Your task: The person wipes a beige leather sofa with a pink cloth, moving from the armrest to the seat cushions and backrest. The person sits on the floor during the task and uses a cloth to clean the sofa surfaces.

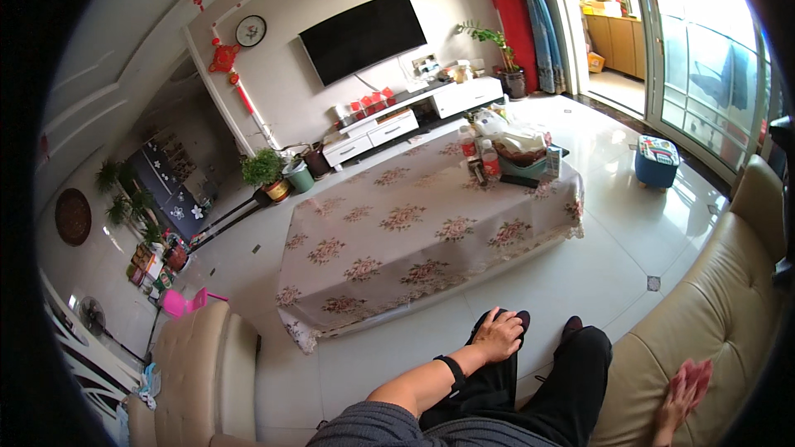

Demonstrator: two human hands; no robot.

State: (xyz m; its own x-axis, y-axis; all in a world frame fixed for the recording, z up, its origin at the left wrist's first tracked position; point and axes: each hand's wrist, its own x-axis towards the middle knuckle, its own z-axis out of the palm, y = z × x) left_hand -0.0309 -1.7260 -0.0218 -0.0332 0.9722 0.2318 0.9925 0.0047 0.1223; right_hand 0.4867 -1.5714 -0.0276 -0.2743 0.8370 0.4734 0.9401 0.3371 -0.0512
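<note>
My left hand (499, 334) rests on the knee of my black trousers, a black band around the wrist, with nothing visible in it. At the lower right, my right hand (678, 394) lies on a pinkish-red cloth (700, 375), pressed flat against the seat of the beige leather sofa (646, 347). The cloth shows beyond the fingers, and part of it is hidden under the hand.
A low table with a floral tablecloth (372, 248) stands ahead, bearing bottles (490, 160), a teal basket (525, 166) and a black remote control (519, 181). A blue stool (656, 164) is at the right, a beige armchair (186, 372) at the left.
</note>
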